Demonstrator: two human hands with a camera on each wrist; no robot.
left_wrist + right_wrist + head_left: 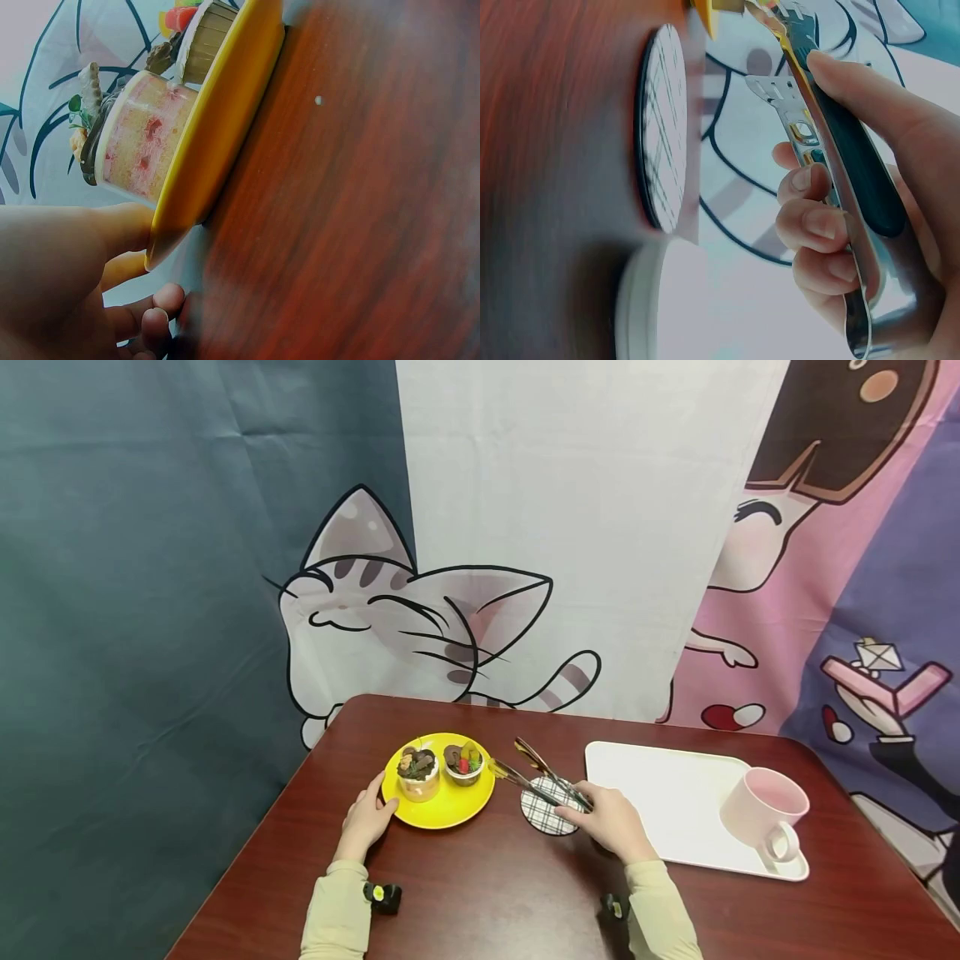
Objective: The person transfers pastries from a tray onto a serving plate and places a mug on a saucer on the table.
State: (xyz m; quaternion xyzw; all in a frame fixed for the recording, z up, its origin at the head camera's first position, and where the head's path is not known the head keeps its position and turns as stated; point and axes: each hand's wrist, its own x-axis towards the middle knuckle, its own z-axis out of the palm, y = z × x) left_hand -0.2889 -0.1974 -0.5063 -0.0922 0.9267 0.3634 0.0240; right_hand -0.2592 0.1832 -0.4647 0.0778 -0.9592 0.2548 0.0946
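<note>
In the head view, my left hand (365,820) holds the near-left rim of a yellow plate (442,816). The left wrist view shows thumb and forefinger pinching that rim, the other fingers curled below. A clear cup of layered pink-and-cream cake (142,142) with dark topping stands on the plate. Beside it sits a smaller fruit-topped cupcake (465,770) in a pleated wrapper. My right hand (617,824) grips metal tongs (855,157) with dark green handle pads. Their two arms are spread apart above a round plaid coaster (542,817), tips toward the plate.
A white tray (652,785) lies to the right on the brown table (480,893). On its right end stands a pink mug (750,814), handle toward me. Behind the table hangs a printed cloth (600,510) with a cartoon cat.
</note>
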